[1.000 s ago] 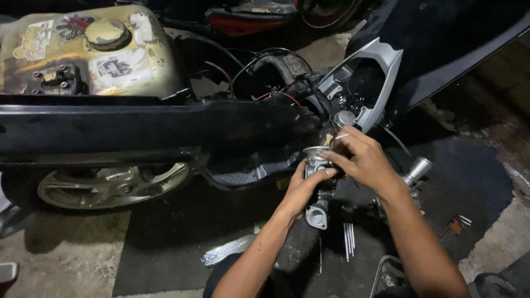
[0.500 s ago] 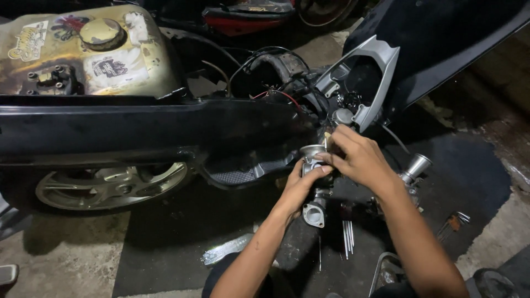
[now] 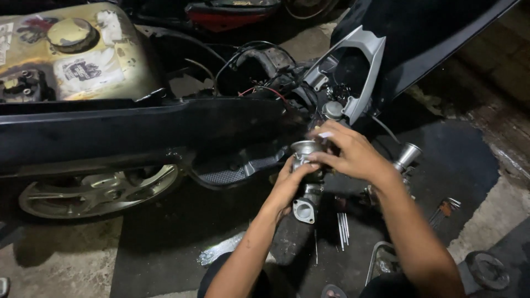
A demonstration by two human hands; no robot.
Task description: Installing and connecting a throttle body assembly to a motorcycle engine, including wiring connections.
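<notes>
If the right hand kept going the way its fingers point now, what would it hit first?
The right hand points left across the metal carburetor, which its fingers already touch. Past that, it would probably meet the scooter's black side panel, though depth is unclear.

A cast-metal carburettor body with a round open mouth [image 3: 305, 165] is sitting between 2 hands, the left hand [image 3: 290, 185] below it, the right hand [image 3: 350, 154] over it. Behind it is lying a dismantled black-panelled scooter [image 3: 138, 132], a dull brass-toned fuel tank with a round cap [image 3: 72, 52] on its left part. A small metal funnel [image 3: 407, 156] is standing just right of the right hand.
</notes>
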